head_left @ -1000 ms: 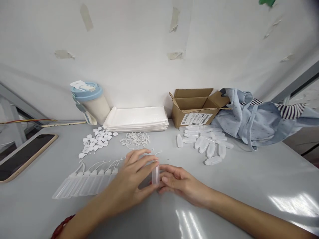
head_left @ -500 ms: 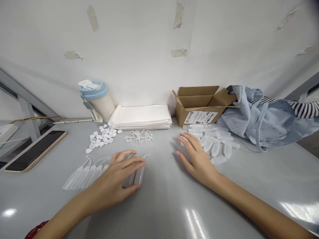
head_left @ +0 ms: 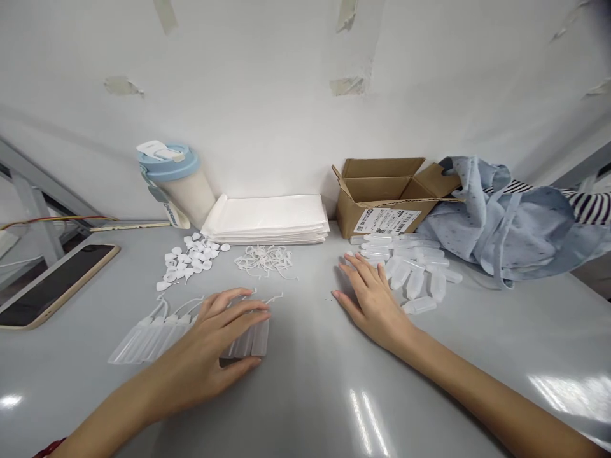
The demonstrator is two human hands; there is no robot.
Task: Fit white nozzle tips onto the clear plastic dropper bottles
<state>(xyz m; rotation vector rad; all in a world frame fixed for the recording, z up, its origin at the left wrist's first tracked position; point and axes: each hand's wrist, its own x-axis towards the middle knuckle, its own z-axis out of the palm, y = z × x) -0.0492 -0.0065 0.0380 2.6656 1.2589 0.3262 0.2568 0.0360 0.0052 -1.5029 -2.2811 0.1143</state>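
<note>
Clear plastic vials (head_left: 146, 340) with thin white strings at their tops lie side by side in a row at the left front. My left hand (head_left: 205, 353) arches over the row's right end, fingers spread above and thumb at the lower ends; whether it presses on them I cannot tell. On the right, my right hand (head_left: 377, 308) rests with fingers apart beside a loose heap of translucent vials (head_left: 414, 285), holding nothing visible. Small white caps (head_left: 191, 257) lie piled behind the row. A tangle of short white strings (head_left: 264, 259) sits to their right.
A cup with a blue lid (head_left: 186, 184), a stack of white sheets or pouches (head_left: 270, 216) and an open cardboard box (head_left: 382, 213) stand along the wall. Pale blue cloth (head_left: 529, 235) lies at the right. A phone (head_left: 57, 283) lies at the far left on the grey table (head_left: 305, 381).
The view has shifted slightly, moving the table's left side a little leftward in the picture. Both hands keep nearly the same pose beside the same vials.
</note>
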